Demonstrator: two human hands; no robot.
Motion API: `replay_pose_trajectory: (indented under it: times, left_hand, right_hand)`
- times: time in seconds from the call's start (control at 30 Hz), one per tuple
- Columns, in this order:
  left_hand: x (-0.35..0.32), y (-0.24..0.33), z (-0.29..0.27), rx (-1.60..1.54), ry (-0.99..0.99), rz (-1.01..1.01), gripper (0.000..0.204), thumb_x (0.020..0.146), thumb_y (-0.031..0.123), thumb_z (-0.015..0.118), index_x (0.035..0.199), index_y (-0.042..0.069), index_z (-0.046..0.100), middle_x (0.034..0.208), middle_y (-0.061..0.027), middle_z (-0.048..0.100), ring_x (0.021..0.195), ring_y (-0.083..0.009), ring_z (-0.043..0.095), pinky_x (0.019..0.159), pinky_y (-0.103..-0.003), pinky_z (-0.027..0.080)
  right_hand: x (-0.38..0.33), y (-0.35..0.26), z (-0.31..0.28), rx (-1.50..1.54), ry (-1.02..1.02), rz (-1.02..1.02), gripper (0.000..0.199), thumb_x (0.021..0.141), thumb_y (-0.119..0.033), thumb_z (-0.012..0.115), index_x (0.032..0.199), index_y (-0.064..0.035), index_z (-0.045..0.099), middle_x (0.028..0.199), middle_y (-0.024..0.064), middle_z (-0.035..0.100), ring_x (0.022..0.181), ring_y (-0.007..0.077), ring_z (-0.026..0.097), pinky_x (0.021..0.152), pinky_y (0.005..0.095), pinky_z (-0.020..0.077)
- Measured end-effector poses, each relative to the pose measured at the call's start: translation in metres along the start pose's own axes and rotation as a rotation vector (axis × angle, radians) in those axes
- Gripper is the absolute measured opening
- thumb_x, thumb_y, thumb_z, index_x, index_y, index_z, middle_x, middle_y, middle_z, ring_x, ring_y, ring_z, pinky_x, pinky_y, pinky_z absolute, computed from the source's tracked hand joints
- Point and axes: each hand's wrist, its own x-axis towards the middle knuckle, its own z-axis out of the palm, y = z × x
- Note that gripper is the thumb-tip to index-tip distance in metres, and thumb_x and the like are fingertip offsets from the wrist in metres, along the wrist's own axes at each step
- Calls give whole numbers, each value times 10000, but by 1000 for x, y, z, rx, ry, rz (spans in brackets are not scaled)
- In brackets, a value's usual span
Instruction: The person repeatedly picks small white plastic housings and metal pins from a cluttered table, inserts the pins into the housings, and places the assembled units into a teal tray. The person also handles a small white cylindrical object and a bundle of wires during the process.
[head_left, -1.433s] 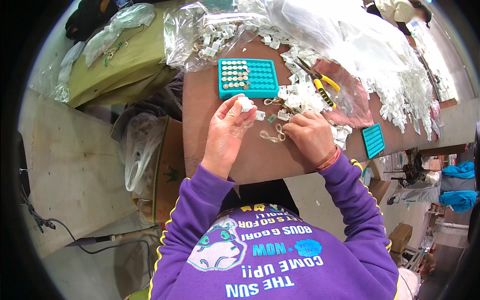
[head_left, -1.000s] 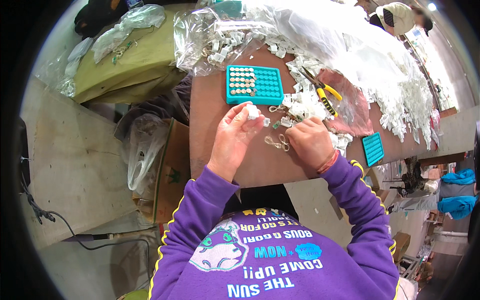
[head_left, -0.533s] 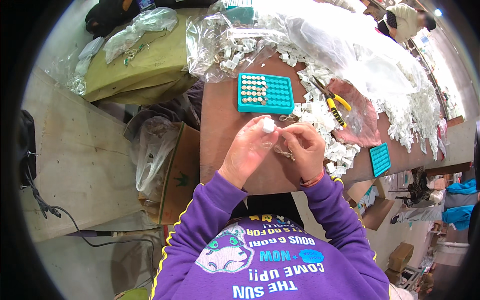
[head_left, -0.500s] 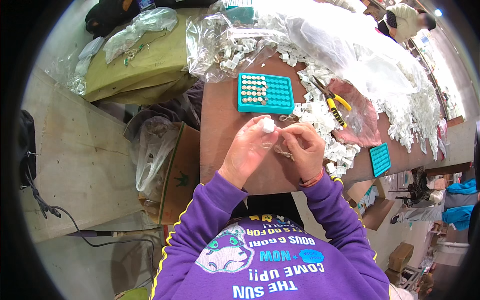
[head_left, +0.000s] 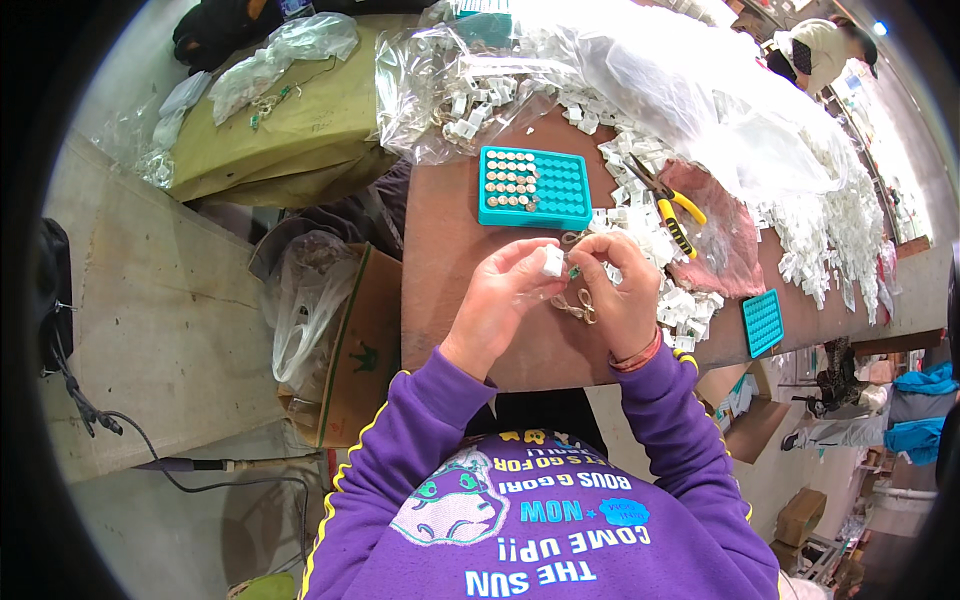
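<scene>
Between the thumb and fingers of my left hand (head_left: 492, 305) is a small white plastic cube-shaped housing (head_left: 552, 262). Facing it, my right hand (head_left: 625, 292) pinches a small green piece (head_left: 574, 272), perhaps a circuit board. A looped pale cord (head_left: 580, 308) hangs below the right fingers; whether it joins the green piece cannot be made out. Just beyond both hands lies a teal tray (head_left: 530, 220). Its left half holds rows of small round metallic discs (head_left: 510, 178), and the pockets on its right side show bare teal.
Yellow-and-black pliers (head_left: 676, 222) lie on loose white plastic housings (head_left: 642, 215), beside a reddish cloth (head_left: 735, 262). A second teal tray (head_left: 763, 323) sits at the right table edge. Clear plastic bags (head_left: 650, 70) cover the far side. A cardboard box (head_left: 365, 340) stands left of the table.
My right hand has shifted slightly right and turned, and the green piece now shows at its fingertips. The white housing has been tilted and moved a little right in my left hand.
</scene>
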Motion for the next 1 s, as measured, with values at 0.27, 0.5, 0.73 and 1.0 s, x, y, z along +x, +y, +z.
replay_pose_trajectory:
  times: [0.27, 0.5, 0.73, 1.0]
  left_hand:
    - [2, -1, -5, -64, -77, -4, 312, 957, 228, 590, 1184, 14, 586, 1082, -64, 647, 973, -136, 631, 877, -317, 527]
    - [3, -2, -5, -12, -49, -3, 323, 955, 237, 596, 1181, 6, 591, 1064, -59, 649, 963, -125, 628, 877, -309, 521]
    - [3, -1, -4, -7, -55, -16, 328, 949, 233, 607, 1180, 0, 594, 1064, -59, 650, 968, -125, 627, 881, -308, 518]
    - [3, -3, -1, 19, 4, 17, 333, 931, 230, 636, 1171, 0, 612, 1074, -48, 635, 919, -117, 602, 824, -286, 499]
  right_hand:
    - [-5, 9, 9, 24, -1, -7, 90, 813, 14, 662, 884, -3, 609, 817, 119, 622, 709, 239, 635, 645, 306, 503]
    - [-3, 10, 3, 36, -71, 8, 74, 821, 29, 636, 872, 4, 589, 814, 131, 609, 704, 257, 626, 637, 321, 496]
    - [-3, 11, 2, 71, -107, 42, 79, 818, 29, 629, 870, 3, 576, 811, 136, 599, 706, 279, 618, 632, 332, 491]
    - [-9, 8, 12, -57, -29, -94, 79, 826, 2, 643, 863, -15, 575, 854, 148, 597, 730, 309, 631, 633, 370, 499]
